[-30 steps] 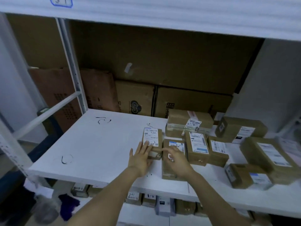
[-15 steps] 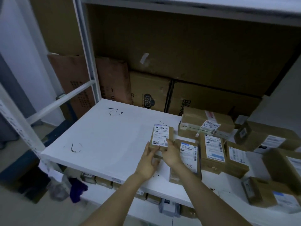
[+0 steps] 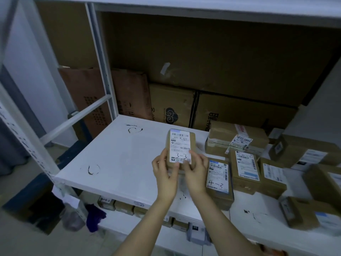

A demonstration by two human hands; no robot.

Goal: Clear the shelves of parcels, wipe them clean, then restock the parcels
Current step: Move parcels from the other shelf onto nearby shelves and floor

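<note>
Now left hand (image 3: pixel 164 180) and right hand (image 3: pixel 196 175) have lifted the parcel (image 3: pixel 181 145).

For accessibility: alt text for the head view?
The left hand and right hand hold a small brown parcel marked 3-3 over a white shelf. More labelled parcels lie to the right; big cardboard boxes stand behind.

Left hand (image 3: pixel 165 179) bare, right hand (image 3: pixel 195 175) bare, slender fingers (image 3: pixel 162 159), left forearm (image 3: pixel 142 226) and right forearm (image 3: pixel 224 223) uncovered down to the lower edge, nails too small to tell
</note>
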